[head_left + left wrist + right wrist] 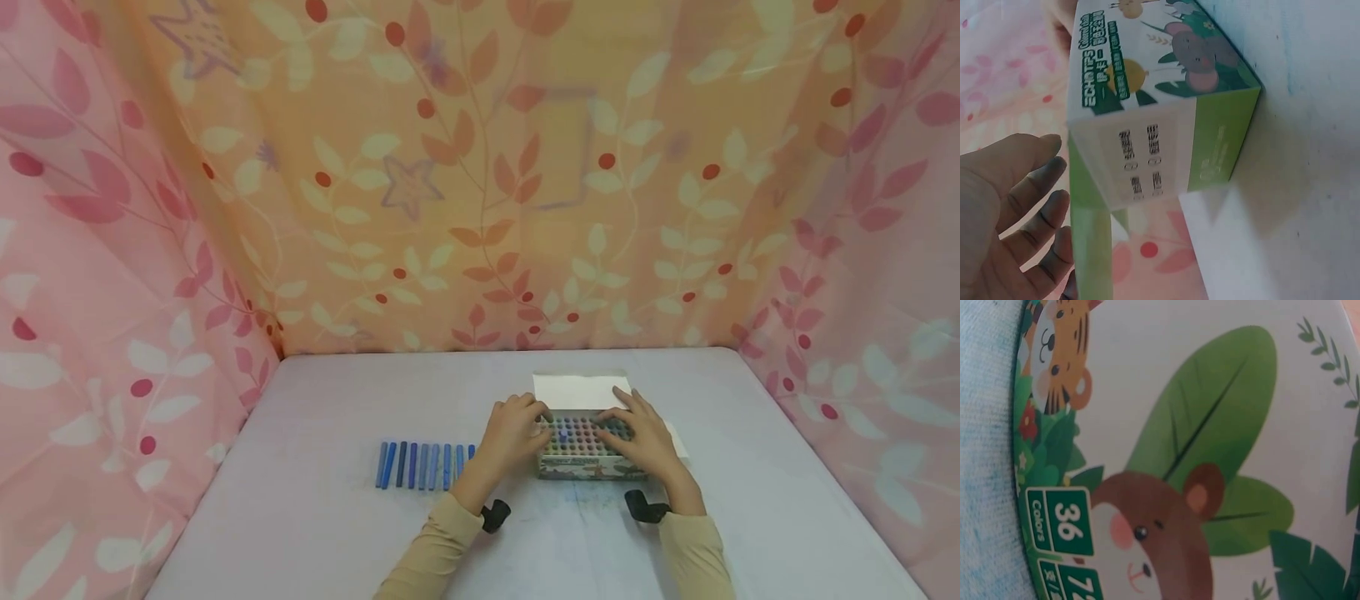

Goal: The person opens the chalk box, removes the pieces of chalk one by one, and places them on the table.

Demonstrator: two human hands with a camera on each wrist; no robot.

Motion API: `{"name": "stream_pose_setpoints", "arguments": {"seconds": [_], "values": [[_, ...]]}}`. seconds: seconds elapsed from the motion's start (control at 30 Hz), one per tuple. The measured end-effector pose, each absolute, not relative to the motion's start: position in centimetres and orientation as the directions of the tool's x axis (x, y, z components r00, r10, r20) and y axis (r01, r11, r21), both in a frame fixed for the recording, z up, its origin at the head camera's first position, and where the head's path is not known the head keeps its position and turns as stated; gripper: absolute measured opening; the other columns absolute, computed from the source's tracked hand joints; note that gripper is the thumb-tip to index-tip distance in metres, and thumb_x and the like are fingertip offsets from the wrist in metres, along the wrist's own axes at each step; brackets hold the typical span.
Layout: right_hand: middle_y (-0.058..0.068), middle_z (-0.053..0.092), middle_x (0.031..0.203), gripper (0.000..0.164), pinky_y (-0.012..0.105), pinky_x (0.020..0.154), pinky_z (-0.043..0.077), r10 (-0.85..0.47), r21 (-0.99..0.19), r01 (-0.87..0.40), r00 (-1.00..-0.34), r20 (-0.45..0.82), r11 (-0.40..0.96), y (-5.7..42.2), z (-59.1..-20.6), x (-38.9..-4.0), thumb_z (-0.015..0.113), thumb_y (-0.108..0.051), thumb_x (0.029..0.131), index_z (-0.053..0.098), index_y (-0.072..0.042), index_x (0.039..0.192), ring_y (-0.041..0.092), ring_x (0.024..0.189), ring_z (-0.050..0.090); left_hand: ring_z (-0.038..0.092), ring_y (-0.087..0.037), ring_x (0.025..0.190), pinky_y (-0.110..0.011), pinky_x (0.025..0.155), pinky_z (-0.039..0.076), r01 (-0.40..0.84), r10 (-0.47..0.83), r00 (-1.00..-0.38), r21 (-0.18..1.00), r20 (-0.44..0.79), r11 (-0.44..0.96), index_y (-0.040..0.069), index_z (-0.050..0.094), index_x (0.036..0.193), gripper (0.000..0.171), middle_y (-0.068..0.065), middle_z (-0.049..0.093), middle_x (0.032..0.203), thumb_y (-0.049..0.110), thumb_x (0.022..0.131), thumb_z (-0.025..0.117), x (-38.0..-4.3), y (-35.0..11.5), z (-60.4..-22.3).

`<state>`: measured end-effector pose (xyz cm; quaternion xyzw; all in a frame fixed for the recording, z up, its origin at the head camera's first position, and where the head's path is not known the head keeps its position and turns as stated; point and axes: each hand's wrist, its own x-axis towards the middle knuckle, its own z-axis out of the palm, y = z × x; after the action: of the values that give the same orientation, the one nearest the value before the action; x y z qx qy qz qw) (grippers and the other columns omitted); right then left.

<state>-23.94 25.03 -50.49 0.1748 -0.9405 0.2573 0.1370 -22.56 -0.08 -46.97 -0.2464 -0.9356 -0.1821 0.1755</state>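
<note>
A box of coloured chalk point(592, 468) stands on the table, its white lid flap point(573, 392) folded back. Many chalk ends show inside, and one blue chalk point(563, 436) pokes up above the others. My left hand point(513, 433) is at the box's left edge; in the left wrist view its loosely bent fingers point(1035, 219) hold nothing. Over the right part of the chalks, my right hand point(645, 437) has its fingers spread; whether they touch any chalk is hard to tell. The right wrist view shows only the printed box front point(1179, 456), with no fingers.
A row of several blue and violet chalks point(412, 465) lies left of the box, its right end partly behind my left forearm. A pale cloth covers the table point(315, 533). Patterned curtains point(480, 208) enclose the back and sides.
</note>
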Motion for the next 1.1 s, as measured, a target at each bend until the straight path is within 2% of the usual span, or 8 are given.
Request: {"name": "stream_pose_setpoints", "arguments": {"seconds": [0.17,0.3,0.67,0.9,1.1], "values": [[0.017,0.038,0.143,0.02,0.07,0.094,0.025,-0.257,-0.438,-0.394,-0.904,0.341,0.808,24.9,-50.7,-24.1,0.072,-0.04,0.078,0.067,-0.026,0.091,0.047,0.133,0.023,0.051,-0.013,0.082,-0.033,0.072,0.041,0.499,0.416,-0.848,0.23,0.33,0.835,0.026,0.069,0.093,0.017,0.007,0.058,0.091,0.038,0.082,0.068,-22.5,0.7,-47.1],[0.016,0.038,0.144,0.02,0.07,0.094,0.024,-0.259,-0.438,-0.391,-0.907,0.332,0.81,25.0,-50.7,-24.2,0.071,-0.041,0.078,0.067,-0.028,0.091,0.047,0.134,0.023,0.05,-0.012,0.082,-0.032,0.072,0.038,0.499,0.424,-0.85,0.222,0.312,0.838,0.026,0.071,0.093,0.021,0.008,0.056,0.089,0.042,0.081,0.068,-22.7,1.0,-47.4],[0.017,0.038,0.143,0.019,0.069,0.093,0.025,-0.26,-0.434,-0.397,-0.903,0.341,0.809,25.3,-50.6,-24.4,0.072,-0.04,0.077,0.067,-0.027,0.091,0.048,0.132,0.025,0.049,-0.01,0.079,-0.03,0.071,0.038,0.524,0.435,-0.826,0.205,0.357,0.827,0.028,0.071,0.087,0.017,0.009,0.057,0.085,0.043,0.079,0.069,-23.3,1.7,-48.0],[0.016,0.037,0.144,0.02,0.07,0.093,0.025,-0.261,-0.436,-0.389,-0.909,0.326,0.811,25.2,-50.5,-24.4,0.071,-0.041,0.078,0.067,-0.027,0.092,0.047,0.133,0.023,0.046,-0.008,0.071,-0.028,0.068,0.037,0.549,0.39,-0.795,0.278,0.464,0.788,0.025,0.07,0.084,0.014,0.009,0.057,0.078,0.038,0.079,0.069,-23.3,1.6,-48.1],[0.015,0.038,0.144,0.019,0.07,0.093,0.026,-0.251,-0.441,-0.384,-0.91,0.33,0.811,25.2,-50.6,-24.4,0.072,-0.039,0.078,0.067,-0.027,0.092,0.046,0.134,0.023,0.048,-0.007,0.073,-0.028,0.068,0.038,0.557,0.378,-0.787,0.298,0.488,0.775,0.025,0.07,0.085,0.015,0.009,0.058,0.08,0.038,0.079,0.069,-23.2,1.5,-48.3]]}}
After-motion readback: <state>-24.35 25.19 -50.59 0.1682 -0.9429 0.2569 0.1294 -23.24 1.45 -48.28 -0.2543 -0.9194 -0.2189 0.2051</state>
